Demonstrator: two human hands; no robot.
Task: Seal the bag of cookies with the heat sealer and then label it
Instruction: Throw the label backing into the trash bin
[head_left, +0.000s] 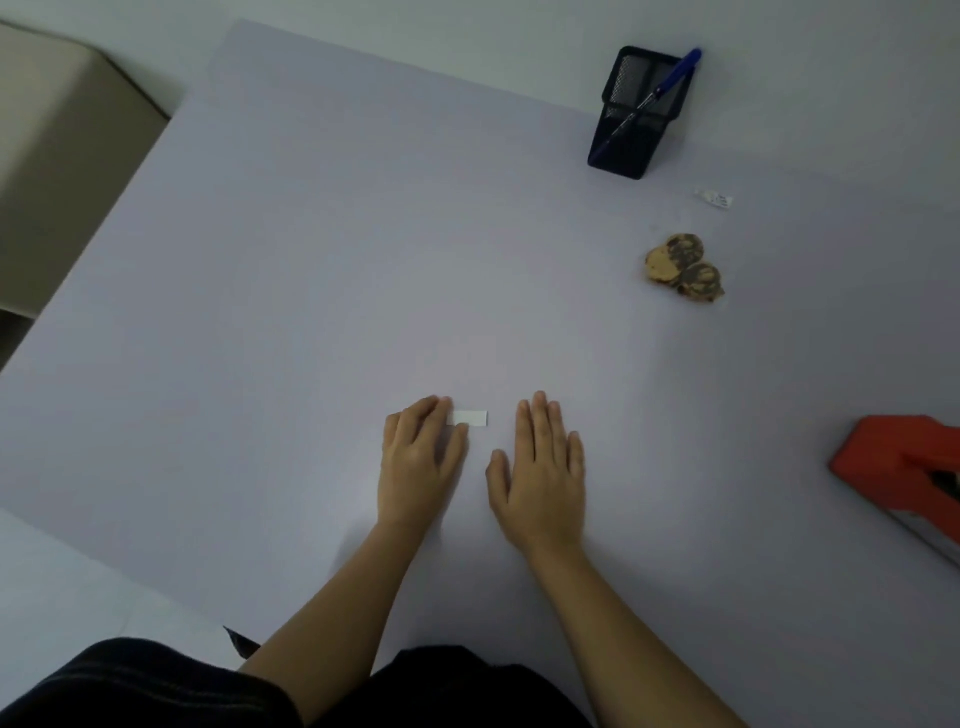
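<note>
A small white label strip (470, 418) lies on the pale table near the front. My left hand (422, 452) rests on the strip's left end, its fingers lightly bent over it. My right hand (540, 467) lies flat on the table just right of the strip, fingers straight, touching nothing else. Several brown cookies (683, 266) in a clear bag sit at the right, far from both hands. The red heat sealer (904, 467) is at the right edge, partly cut off.
A black mesh pen holder (636, 117) with a blue pen (660, 91) stands at the back right. A small white scrap (716, 199) lies beyond the cookies. A beige seat (62, 156) stands to the left of the table (311, 260).
</note>
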